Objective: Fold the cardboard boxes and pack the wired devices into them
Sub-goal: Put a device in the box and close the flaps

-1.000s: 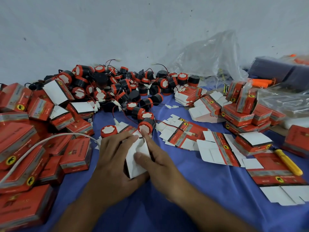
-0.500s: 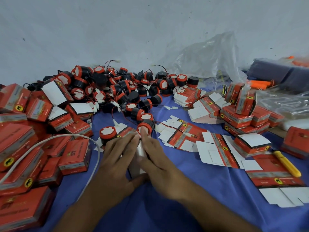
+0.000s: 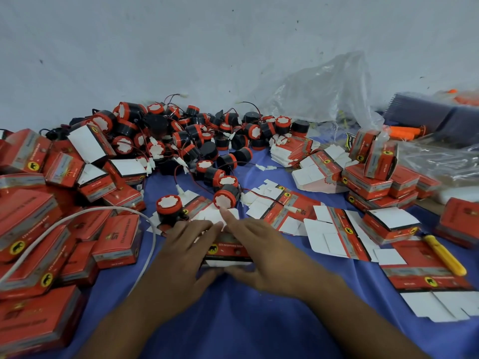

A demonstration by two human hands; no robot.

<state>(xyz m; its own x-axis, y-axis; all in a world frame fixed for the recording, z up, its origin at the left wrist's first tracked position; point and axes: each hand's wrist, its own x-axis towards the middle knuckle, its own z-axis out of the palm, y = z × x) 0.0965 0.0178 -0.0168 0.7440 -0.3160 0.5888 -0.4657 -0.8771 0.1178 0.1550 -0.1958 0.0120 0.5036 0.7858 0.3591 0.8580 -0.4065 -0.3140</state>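
Cardboard box (image 3: 228,251): centre of frame, between both hands.
Left hand (image 3: 181,255): fingers over it, thumb at near edge — gripping.
Right hand (image 3: 267,255): likewise gripping the box.

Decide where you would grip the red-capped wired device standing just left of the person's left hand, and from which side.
Probably grip the wired device across its red collar, thumb and fingers on opposite sides, coming from above. It stands white face up, so its round sides are exposed; closed boxes crowd its left, and the left hand, holding the cardboard box, lies to its right.
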